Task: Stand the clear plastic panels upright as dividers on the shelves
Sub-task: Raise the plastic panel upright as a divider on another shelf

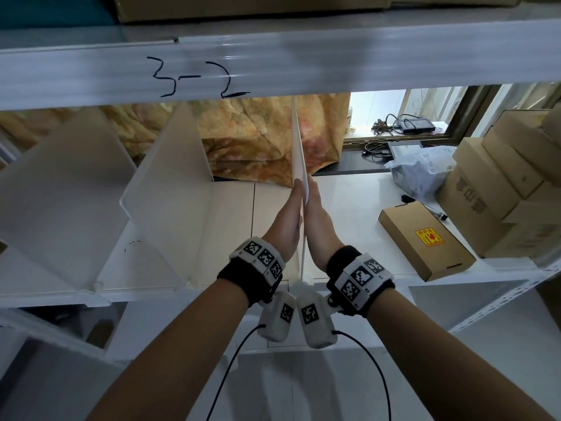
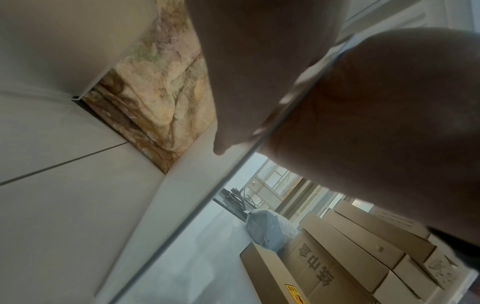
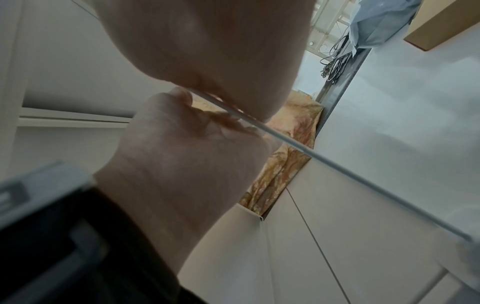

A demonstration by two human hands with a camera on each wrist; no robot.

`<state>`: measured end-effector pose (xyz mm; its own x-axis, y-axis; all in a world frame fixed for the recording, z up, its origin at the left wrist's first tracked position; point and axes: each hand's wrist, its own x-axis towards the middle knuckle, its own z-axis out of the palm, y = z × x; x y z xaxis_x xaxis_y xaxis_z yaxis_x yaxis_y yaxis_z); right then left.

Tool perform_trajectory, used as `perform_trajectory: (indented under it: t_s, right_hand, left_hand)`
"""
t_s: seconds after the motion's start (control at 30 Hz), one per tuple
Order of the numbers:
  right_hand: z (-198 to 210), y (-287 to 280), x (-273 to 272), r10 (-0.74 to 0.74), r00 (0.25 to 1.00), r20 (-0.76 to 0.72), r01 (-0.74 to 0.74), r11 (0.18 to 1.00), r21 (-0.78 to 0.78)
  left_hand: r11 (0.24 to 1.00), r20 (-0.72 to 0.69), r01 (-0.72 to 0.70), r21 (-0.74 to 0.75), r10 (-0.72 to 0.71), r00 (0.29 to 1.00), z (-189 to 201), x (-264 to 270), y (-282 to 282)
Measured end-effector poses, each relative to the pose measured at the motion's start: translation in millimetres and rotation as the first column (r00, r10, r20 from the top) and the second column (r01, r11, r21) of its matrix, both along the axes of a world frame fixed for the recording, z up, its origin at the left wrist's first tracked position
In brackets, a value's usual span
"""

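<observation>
A clear plastic panel [image 1: 299,147] stands upright and edge-on at the middle of the white shelf [image 1: 236,208], reaching up to the beam marked "3-2" [image 1: 273,62]. My left hand [image 1: 288,217] and right hand [image 1: 318,220] press flat against its two faces, fingers straight, palms facing each other. In the left wrist view the panel's edge [image 2: 207,197] runs diagonally beside my left hand [image 2: 254,72]. The right wrist view shows that edge [image 3: 337,166] between my right hand [image 3: 207,51] and left hand [image 3: 182,154]. Two more panels [image 1: 170,183] [image 1: 60,189] stand to the left.
A flat cardboard box [image 1: 425,238] lies on the shelf at the right, with a marker [image 1: 435,212], a grey plastic bag [image 1: 422,168] and stacked cartons [image 1: 501,183] beyond it. A patterned cloth [image 1: 258,138] hangs behind the shelf.
</observation>
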<state>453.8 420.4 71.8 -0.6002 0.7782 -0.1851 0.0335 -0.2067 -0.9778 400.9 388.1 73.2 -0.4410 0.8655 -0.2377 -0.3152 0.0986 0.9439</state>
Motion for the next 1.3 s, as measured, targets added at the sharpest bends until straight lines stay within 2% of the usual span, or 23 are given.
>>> perform_trajectory:
  t_s: [0.03, 0.13, 0.37, 0.53, 0.77, 0.93, 1.03, 1.07, 1.17, 1.23, 1.3]
  right_hand:
    - [0.7, -0.7, 1.4, 0.031, 1.0, 0.004, -0.031, 0.999, 0.015]
    - [-3.2, 0.4, 3.9, 0.052, 0.999, -0.011, -0.052, 0.998, 0.025]
    - [-9.2, 5.3, 2.0, 0.068, 0.997, -0.027, -0.065, 0.993, 0.1]
    - [-4.8, 6.7, 3.8, 0.078, 0.997, -0.019, -0.075, 0.991, 0.114]
    - [-0.2, 0.1, 8.0, 0.091, 0.994, -0.064, -0.084, 0.99, 0.116]
    - [-4.3, -6.4, 16.3, 0.115, 0.993, -0.01, -0.111, 0.979, 0.171]
    - [-3.6, -11.3, 24.5, 0.114, 0.99, 0.083, -0.134, 0.939, 0.316]
    - [-1.8, -14.9, 28.2, 0.11, 0.986, 0.126, -0.15, 0.919, 0.364]
    - [3.3, -25.2, 36.6, 0.069, 0.946, 0.318, -0.221, 0.854, 0.471]
    - [4.6, -33.3, 36.9, 0.012, 0.871, 0.491, -0.279, 0.834, 0.475]
    - [5.5, -51.4, 33.3, -0.065, 0.767, 0.638, -0.301, 0.842, 0.448]
  left_hand:
    - [0.999, 0.047, 0.011, 0.031, -0.013, 0.999, -4.7, -3.1, 2.2]
    - [0.998, 0.002, -0.005, 0.06, 0.005, 1.0, -7.6, -5.2, 1.8]
    - [0.997, -0.104, -0.08, 0.024, 0.082, 0.991, 1.4, -7.8, -1.4]
    - [0.998, -0.148, -0.066, 0.003, 0.066, 0.987, 18.3, 0.8, -13.7]
    - [0.999, -0.168, -0.05, -0.017, 0.047, 0.985, 21.6, -1.2, -32.4]
    - [0.997, -0.307, 0.0, -0.075, -0.023, 0.951, 27.2, 6.0, -48.3]
    - [0.993, -0.47, 0.005, -0.122, -0.062, 0.88, 28.3, 2.4, -61.1]
    - [0.986, -0.551, -0.012, -0.164, -0.081, 0.83, 27.0, -2.6, -66.7]
    - [0.917, -0.75, -0.09, -0.39, -0.259, 0.609, 18.3, -23.2, -89.6]
    - [0.871, -0.783, -0.107, -0.48, -0.37, 0.5, 12.7, -40.5, -110.9]
    - [0.851, -0.788, -0.096, -0.516, -0.428, 0.444, 12.4, -53.5, -141.6]
